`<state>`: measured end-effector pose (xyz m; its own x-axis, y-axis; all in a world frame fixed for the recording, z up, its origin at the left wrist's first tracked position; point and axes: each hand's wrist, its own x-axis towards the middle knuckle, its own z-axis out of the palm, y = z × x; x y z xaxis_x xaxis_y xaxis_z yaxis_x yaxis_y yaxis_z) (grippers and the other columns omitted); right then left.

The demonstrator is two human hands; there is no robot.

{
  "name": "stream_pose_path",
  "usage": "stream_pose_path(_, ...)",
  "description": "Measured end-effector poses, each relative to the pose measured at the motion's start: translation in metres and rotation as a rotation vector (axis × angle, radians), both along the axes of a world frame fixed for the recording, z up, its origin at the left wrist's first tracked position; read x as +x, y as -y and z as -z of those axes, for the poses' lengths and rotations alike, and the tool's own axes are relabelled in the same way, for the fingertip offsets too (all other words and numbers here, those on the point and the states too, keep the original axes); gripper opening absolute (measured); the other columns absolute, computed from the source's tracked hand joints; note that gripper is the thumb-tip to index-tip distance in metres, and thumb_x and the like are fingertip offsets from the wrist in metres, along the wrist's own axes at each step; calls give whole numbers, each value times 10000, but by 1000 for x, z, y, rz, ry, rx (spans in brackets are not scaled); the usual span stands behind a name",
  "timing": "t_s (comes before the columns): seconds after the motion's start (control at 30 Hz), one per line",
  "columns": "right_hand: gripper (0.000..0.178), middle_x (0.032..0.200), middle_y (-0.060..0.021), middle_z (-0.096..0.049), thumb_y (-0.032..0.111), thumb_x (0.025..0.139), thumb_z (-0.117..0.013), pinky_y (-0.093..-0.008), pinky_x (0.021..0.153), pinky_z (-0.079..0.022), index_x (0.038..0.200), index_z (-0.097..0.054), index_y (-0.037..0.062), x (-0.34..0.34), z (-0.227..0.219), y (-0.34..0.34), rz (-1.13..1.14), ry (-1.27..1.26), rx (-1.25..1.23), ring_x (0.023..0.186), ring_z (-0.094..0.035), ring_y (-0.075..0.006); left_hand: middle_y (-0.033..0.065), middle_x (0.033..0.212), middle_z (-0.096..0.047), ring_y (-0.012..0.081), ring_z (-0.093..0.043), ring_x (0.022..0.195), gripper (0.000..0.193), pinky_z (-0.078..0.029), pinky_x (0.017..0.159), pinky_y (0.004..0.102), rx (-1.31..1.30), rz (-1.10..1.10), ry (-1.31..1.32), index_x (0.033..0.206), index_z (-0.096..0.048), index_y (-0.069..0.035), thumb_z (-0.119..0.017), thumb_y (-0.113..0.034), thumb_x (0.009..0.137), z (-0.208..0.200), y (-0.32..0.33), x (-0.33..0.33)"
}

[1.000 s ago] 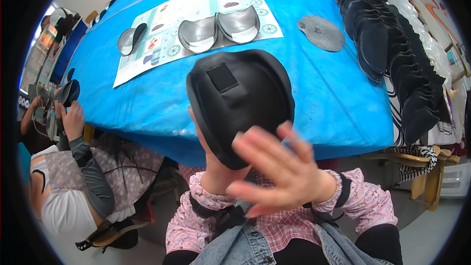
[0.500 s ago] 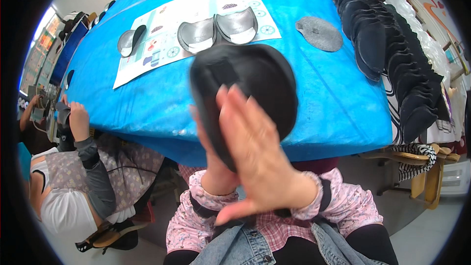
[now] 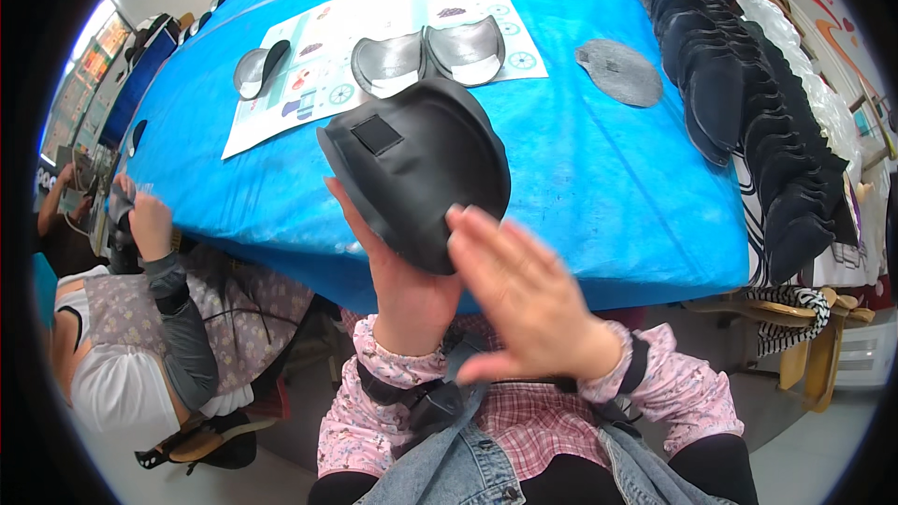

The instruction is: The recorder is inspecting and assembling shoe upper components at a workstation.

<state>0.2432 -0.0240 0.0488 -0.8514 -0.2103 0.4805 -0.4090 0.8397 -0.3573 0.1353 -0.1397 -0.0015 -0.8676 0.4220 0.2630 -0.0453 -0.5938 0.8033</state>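
My left hand [image 3: 412,295] supports a black, cup-shaped moulded pad [image 3: 435,168] from beneath, its thumb or finger showing along the pad's left edge. The pad has a smooth, leathery surface with a small square patch near its upper left. Against the lower right rim lies my right hand [image 3: 533,309], fingers stretched out and thumb apart. Just beyond, two dark, shiny cupped pads [image 3: 391,64] with pale lower edges rest side by side on a printed white sheet [image 3: 281,122]. Most of my left fingers are hidden behind the held pad.
A blue-covered table [image 3: 599,187] spreads ahead. On it lie a grey oval piece [image 3: 619,72] and another cupped pad [image 3: 251,73]. Long rows of black pads [image 3: 716,93] line the right side. At left, a co-worker's hand [image 3: 148,223] holds something grey. A wooden stool [image 3: 809,355] stands at right.
The pad has tilted and shifted left, showing its square patch clearly. My right hand has slid from its middle down to the lower right rim.
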Motion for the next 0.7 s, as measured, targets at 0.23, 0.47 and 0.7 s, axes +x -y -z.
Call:
stream_pose_path(0.23,872,1450,-238,-281,580,850,-451,-441,1125,-145,1387,-260,-80,4,8,17,-151,-42,-224,1376,-242,-329,81,1409,-388,240,-403,1268,632,-337,1053,378,58,-106,472,1383,-360,-126,-321,-565,930,23,8,-1)
stream_pose_path(0.47,442,1175,-109,-584,213,879,-615,-325,975,-380,1253,-493,11,-21,-46,-71,190,-168,-382,1118,-529,-214,108,1424,-364,258,-399,1275,691,-314,1066,422,37,520,82,1441,-243,-77,-305,-556,946,-8,7,-10)
stream_pose_path(0.7,331,725,-56,-663,286,790,-727,-243,654,-456,839,-679,-37,-21,-56,-85,-65,379,-642,688,-553,-65,108,1445,-336,226,-341,1320,659,-242,1108,349,-253,860,14,1439,-251,-54,-303,-511,968,-32,19,-15)
